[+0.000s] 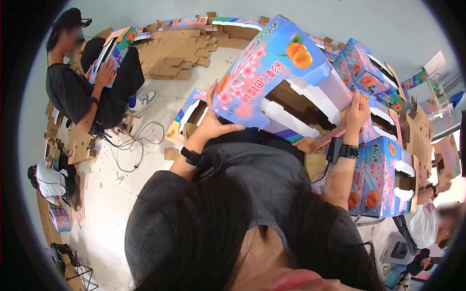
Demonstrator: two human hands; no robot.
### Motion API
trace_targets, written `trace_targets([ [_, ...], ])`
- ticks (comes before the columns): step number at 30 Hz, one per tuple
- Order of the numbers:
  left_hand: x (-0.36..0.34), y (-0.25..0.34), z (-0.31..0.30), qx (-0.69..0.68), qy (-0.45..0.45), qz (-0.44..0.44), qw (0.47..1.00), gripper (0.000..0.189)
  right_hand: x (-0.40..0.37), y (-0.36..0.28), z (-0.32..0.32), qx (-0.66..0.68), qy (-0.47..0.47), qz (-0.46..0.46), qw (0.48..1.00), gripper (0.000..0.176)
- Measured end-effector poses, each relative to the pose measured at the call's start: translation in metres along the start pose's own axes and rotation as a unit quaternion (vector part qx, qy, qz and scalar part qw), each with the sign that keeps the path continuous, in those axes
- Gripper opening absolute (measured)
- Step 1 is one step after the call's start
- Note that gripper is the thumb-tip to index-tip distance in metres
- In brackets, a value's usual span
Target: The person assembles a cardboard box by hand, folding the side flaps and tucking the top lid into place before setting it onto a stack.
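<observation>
I hold a blue and pink fruit box (272, 72) printed with peaches and blossoms, tilted up in front of me with its open brown inside showing. My left hand (213, 121) grips its lower left corner, thumb along the bottom edge. My right hand (357, 114) presses against its right side near the white flaps. Both wrists carry black bands.
Finished boxes of the same print are stacked at the right (383, 174) and behind (369, 63). Flat brown cardboard (179, 53) is piled at the back. A seated person (82, 92) at upper left holds a box. Cables (131, 145) and a flat box (191, 114) lie on the floor.
</observation>
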State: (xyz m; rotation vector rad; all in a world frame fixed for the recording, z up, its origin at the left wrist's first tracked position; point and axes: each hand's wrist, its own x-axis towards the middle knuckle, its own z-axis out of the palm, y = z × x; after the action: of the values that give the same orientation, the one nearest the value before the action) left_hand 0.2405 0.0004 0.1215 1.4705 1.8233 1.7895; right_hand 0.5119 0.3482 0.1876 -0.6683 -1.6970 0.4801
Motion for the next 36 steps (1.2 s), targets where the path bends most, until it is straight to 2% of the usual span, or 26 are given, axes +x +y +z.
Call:
trace_targets([
  [5,0.017,-0.008,0.014,-0.018,0.017,0.047,0.999,0.146,0.000,0.015,0.000,-0.006,-0.006,0.028,1.000,0.035],
  [8,0.024,-0.002,0.026,-0.143,0.031,-0.002,0.989,0.147,-0.001,0.021,-0.003,-0.010,-0.002,0.050,0.999,0.037],
  [11,0.026,0.009,0.030,-0.087,0.039,0.021,0.995,0.148,-0.001,0.022,-0.005,-0.007,0.005,0.051,0.999,0.038],
  [14,0.025,0.004,0.037,-0.087,0.040,0.051,0.994,0.150,-0.003,0.027,-0.009,-0.005,0.001,0.062,0.998,0.037],
  [17,0.021,0.004,0.040,-0.146,0.030,0.029,0.988,0.141,-0.006,0.035,-0.010,0.015,0.012,0.066,0.998,0.036],
  [19,0.020,0.009,0.029,0.017,-0.032,0.053,0.998,0.128,-0.006,0.034,-0.009,0.027,0.017,0.062,0.998,0.035],
  [22,0.015,0.010,0.028,0.142,-0.044,0.082,0.985,0.113,-0.008,0.031,-0.011,0.027,0.010,0.058,0.998,0.033],
  [25,0.011,0.009,0.036,0.080,-0.060,0.026,0.995,0.097,-0.007,0.019,-0.010,0.006,0.007,0.045,0.999,0.031],
  [27,0.011,0.006,0.040,0.026,-0.068,-0.016,0.997,0.094,-0.007,0.008,-0.012,-0.028,0.009,0.033,0.999,0.030],
  [30,0.008,0.004,0.034,0.037,-0.045,-0.009,0.998,0.098,-0.009,-0.009,-0.019,-0.066,-0.009,0.003,0.998,0.028],
  [32,0.005,0.007,0.026,0.105,-0.018,0.044,0.993,0.100,-0.013,-0.022,-0.023,-0.054,-0.007,-0.019,0.998,0.028],
  [35,-0.003,0.007,0.010,0.268,-0.024,0.105,0.957,0.119,-0.020,-0.052,-0.028,-0.044,0.001,-0.026,0.999,0.027],
  [36,-0.005,0.005,0.009,0.229,-0.017,0.084,0.970,0.126,-0.021,-0.063,-0.032,-0.043,0.005,-0.023,0.999,0.027],
])
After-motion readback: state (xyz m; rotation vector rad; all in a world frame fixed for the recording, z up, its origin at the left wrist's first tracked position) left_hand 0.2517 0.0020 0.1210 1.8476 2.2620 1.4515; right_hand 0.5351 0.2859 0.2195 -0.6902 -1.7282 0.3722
